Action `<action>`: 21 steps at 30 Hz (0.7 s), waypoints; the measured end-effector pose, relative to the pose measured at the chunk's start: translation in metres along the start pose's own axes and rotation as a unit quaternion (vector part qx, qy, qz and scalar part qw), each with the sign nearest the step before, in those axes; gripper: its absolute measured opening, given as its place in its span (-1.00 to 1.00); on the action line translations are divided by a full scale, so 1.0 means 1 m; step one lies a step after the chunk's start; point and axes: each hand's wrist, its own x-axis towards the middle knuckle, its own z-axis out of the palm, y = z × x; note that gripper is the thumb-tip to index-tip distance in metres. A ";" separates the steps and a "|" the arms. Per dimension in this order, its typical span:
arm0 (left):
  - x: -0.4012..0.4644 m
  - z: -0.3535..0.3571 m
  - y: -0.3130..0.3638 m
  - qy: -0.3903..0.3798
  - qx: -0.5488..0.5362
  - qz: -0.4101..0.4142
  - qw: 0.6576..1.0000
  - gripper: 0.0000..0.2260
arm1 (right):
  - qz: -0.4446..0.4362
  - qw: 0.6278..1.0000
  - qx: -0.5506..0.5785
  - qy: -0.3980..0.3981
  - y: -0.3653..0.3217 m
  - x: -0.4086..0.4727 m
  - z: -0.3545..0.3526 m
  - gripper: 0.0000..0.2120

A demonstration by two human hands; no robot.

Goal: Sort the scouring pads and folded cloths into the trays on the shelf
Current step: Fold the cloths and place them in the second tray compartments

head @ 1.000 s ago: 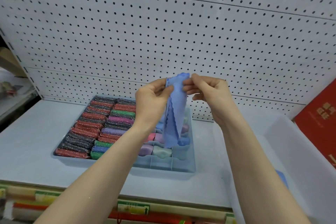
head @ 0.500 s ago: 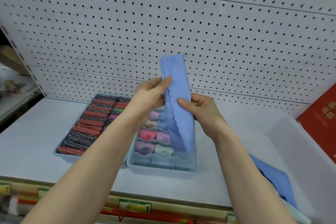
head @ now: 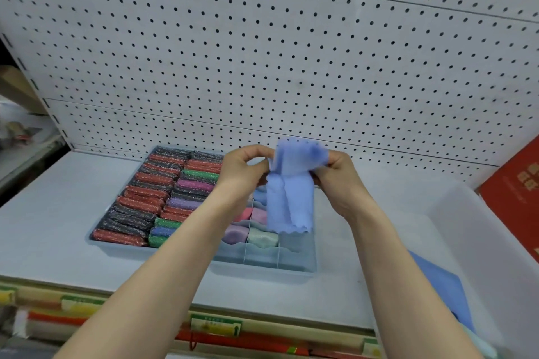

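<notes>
A light blue cloth [head: 290, 189] with a wavy edge hangs folded between both hands above the divided tray. My left hand [head: 243, 167] pinches its upper left side; my right hand [head: 335, 172] grips the upper right fold. Beneath it the pale blue divided tray [head: 262, 261] holds rolled pastel cloths [head: 256, 237] in its compartments. To the left, another tray [head: 96, 243] is packed with rows of glittery red, black, green and purple scouring pads [head: 140, 204].
A white bin [head: 478, 230] stands at the right with flat blue cloths [head: 440, 285] inside. A red carton [head: 516, 192] leans at the far right. White pegboard [head: 262, 52] backs the shelf. The shelf's front edge carries price labels [head: 215, 326].
The cloth stood as a long upright strip half a second ago; now it is doubled over at the top and hangs shorter. Both hands have come together at its upper end.
</notes>
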 end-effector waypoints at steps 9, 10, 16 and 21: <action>-0.002 -0.005 0.007 -0.114 -0.033 -0.101 0.988 -0.83 | -0.055 0.998 -0.014 -0.004 -0.001 0.006 -0.007 -0.47; -0.004 -0.005 0.004 -0.121 -0.012 -0.089 0.989 -0.84 | -0.049 0.999 -0.001 -0.002 -0.001 0.006 -0.006 -0.47; -0.001 -0.009 0.001 -0.039 -0.092 -0.084 0.991 -0.78 | -0.032 0.997 -0.026 -0.060 0.003 -0.003 -0.004 -0.49; 0.001 -0.011 0.011 -0.019 -0.129 -0.117 0.984 -0.74 | -0.076 0.983 -0.139 -0.088 0.009 -0.007 0.007 -0.45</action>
